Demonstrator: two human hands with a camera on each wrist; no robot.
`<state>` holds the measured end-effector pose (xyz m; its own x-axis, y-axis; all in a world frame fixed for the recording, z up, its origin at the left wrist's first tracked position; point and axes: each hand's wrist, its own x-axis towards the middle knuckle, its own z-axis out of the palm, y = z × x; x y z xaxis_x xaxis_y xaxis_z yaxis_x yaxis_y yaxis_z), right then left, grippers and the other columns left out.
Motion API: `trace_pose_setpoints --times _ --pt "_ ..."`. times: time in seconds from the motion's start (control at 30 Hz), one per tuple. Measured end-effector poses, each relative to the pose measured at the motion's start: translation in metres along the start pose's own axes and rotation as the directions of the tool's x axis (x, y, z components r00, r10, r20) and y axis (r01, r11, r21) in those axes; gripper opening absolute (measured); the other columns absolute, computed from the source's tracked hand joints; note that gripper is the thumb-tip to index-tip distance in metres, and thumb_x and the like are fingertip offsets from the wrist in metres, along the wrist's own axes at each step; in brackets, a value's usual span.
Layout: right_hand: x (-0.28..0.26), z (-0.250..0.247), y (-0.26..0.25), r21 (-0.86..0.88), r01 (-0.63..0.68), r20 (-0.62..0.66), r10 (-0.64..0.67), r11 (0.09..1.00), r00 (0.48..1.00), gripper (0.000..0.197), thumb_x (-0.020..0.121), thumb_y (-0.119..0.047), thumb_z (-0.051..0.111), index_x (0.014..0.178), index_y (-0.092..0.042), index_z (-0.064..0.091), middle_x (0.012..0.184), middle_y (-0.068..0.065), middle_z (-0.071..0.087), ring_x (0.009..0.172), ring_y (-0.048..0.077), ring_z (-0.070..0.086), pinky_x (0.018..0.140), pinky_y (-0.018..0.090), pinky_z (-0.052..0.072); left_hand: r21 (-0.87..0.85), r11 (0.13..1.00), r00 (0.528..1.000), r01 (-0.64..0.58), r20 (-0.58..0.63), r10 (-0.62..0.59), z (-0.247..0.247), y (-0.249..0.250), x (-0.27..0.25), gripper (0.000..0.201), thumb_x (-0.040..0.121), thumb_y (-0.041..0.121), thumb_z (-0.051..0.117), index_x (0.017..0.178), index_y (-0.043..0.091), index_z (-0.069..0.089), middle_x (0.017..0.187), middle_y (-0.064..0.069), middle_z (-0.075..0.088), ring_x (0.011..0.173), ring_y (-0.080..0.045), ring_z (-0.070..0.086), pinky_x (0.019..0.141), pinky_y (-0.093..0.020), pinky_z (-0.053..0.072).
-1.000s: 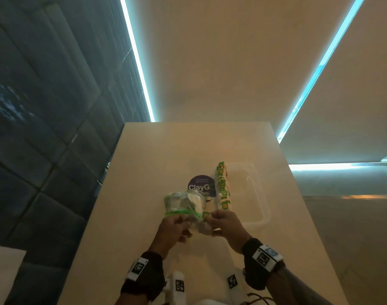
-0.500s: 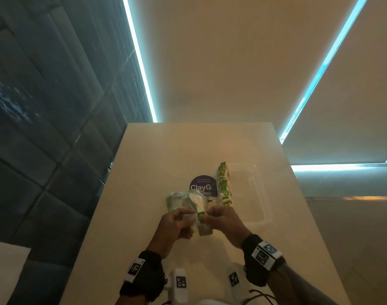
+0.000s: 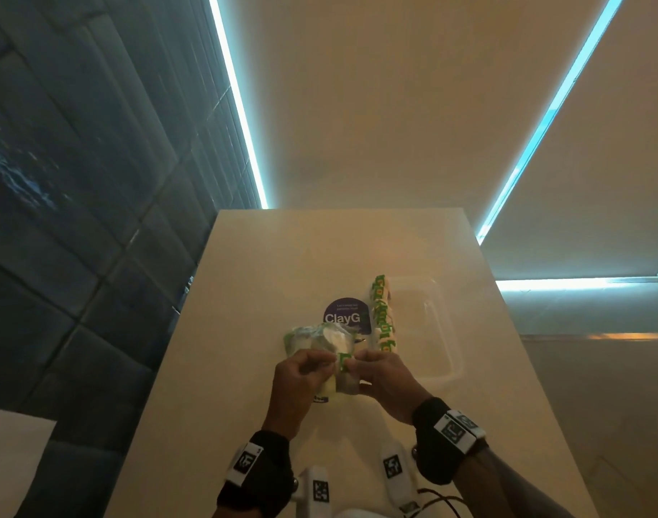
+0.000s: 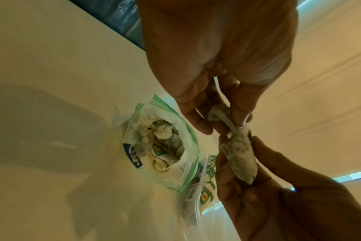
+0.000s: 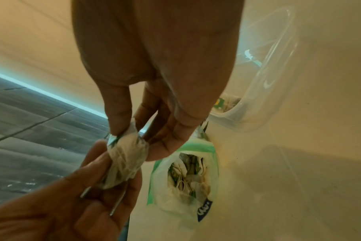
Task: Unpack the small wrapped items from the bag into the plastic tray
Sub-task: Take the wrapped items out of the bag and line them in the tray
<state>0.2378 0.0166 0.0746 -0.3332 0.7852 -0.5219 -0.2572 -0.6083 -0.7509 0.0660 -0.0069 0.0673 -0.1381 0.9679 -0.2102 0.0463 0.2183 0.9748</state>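
A clear zip bag (image 3: 312, 340) with a green seal lies open on the table, full of small pale wrapped items (image 4: 161, 146). Just in front of its mouth, my left hand (image 3: 321, 364) and right hand (image 3: 357, 365) meet and both pinch one small wrapped item (image 3: 343, 362). In the left wrist view my left fingers (image 4: 240, 106) pinch its twisted end (image 4: 218, 114), and the right hand holds its body (image 4: 240, 154). The right wrist view shows the same item (image 5: 126, 156) above the open bag (image 5: 185, 179). The clear plastic tray (image 3: 437, 330) lies to the right.
A long white pack with green print (image 3: 381, 317) lies between bag and tray. Behind the bag, a round purple ClayG label (image 3: 344, 314) sits on the table. The narrow table (image 3: 282, 263) drops off on both sides; dark wall panels stand to the left.
My hands have drawn together from the two sides of the bag's mouth. They now pinch one small wrapped item between them in front of the bag.
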Motion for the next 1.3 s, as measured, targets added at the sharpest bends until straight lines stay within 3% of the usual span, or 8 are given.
trace_pose_setpoints --times 0.13,0.23,0.37,0.47,0.73,1.0,1.17,1.3 --pt "0.000 0.001 0.000 -0.043 0.058 -0.033 -0.060 0.997 0.998 0.007 0.084 -0.001 0.066 0.087 0.003 0.061 0.090 0.017 0.063 0.087 0.030 0.063 0.081 0.041 0.055 -0.043 0.998 0.999 0.044 0.015 -0.043 -0.001 0.005 -0.001 0.031 0.077 -0.003 0.075 0.094 0.022 0.072 0.097 -0.002 0.072 0.084 -0.017 0.071 0.068 -0.034 0.060" --pt "0.001 -0.002 -0.001 -0.097 0.043 0.005 -0.043 0.994 0.999 0.025 0.084 -0.005 0.069 0.099 0.013 0.060 0.100 0.021 0.064 0.094 0.034 0.064 0.089 0.047 0.054 -0.067 0.994 0.996 0.091 0.019 -0.090 -0.002 0.005 0.000 0.035 0.075 -0.006 0.076 0.099 0.018 0.067 0.101 0.000 0.069 0.084 -0.018 0.069 0.064 -0.030 0.059" --pt "-0.001 -0.005 -0.001 -0.081 0.006 0.078 0.000 0.997 0.997 0.046 0.083 -0.013 0.071 0.111 0.019 0.054 0.106 0.024 0.062 0.099 0.036 0.063 0.092 0.049 0.054 0.003 0.994 0.994 0.105 -0.018 -0.105 -0.006 -0.003 0.006 0.022 0.071 -0.003 0.079 0.082 0.015 0.072 0.086 -0.006 0.075 0.087 -0.025 0.071 0.077 -0.040 0.060" --pt "-0.003 -0.007 0.001 -0.032 -0.006 0.107 0.010 0.999 0.994 0.041 0.082 -0.014 0.071 0.111 0.011 0.058 0.106 0.023 0.061 0.100 0.036 0.060 0.091 0.049 0.053 0.031 0.995 0.994 0.095 0.051 -0.097 -0.005 -0.005 0.004 0.019 0.079 0.004 0.075 0.089 0.020 0.077 0.091 -0.002 0.076 0.092 -0.019 0.071 0.081 -0.034 0.058" --pt "0.002 0.000 0.008 -0.020 0.031 -0.071 -0.032 0.999 0.997 0.030 0.073 -0.016 0.075 0.093 0.002 0.061 0.092 0.019 0.063 0.088 0.031 0.063 0.083 0.042 0.056 0.045 0.995 0.990 0.087 0.107 -0.092 0.003 -0.005 0.000 0.010 0.083 0.017 0.074 0.093 0.016 0.077 0.088 -0.003 0.077 0.087 -0.020 0.071 0.076 -0.034 0.059" --pt "0.002 0.006 0.017 -0.053 0.009 -0.127 -0.015 0.999 0.992 0.042 0.086 -0.011 0.069 0.111 0.020 0.055 0.100 0.025 0.065 0.092 0.035 0.065 0.087 0.048 0.055 0.047 0.994 0.994 0.099 -0.039 -0.097 0.007 -0.016 0.001 0.016 0.074 0.009 0.081 0.082 0.013 0.068 0.079 -0.005 0.073 0.074 -0.014 0.069 0.063 -0.032 0.058" --pt "0.004 -0.003 0.015 -0.054 0.026 -0.220 -0.037 0.998 0.975 0.026 0.087 -0.007 0.068 0.097 0.015 0.060 0.095 0.026 0.065 0.088 0.035 0.065 0.083 0.047 0.058 0.420 0.906 0.985 0.061 -0.172 0.014 0.002 -0.033 0.006 0.008 0.085 0.016 0.066 0.079 0.014 0.072 0.079 -0.002 0.072 0.076 -0.019 0.066 0.070 -0.030 0.053" --pt "0.004 -0.010 0.014 -0.024 0.017 -0.247 -0.023 1.000 0.969 0.035 0.086 -0.008 0.069 0.103 0.020 0.057 0.095 0.024 0.065 0.089 0.034 0.065 0.080 0.043 0.059 0.705 0.695 0.990 -0.141 0.091 0.109 0.005 -0.050 0.012 0.026 0.085 0.015 0.045 0.088 0.007 0.070 0.093 -0.012 0.068 0.088 -0.028 0.063 0.074 -0.031 0.046"
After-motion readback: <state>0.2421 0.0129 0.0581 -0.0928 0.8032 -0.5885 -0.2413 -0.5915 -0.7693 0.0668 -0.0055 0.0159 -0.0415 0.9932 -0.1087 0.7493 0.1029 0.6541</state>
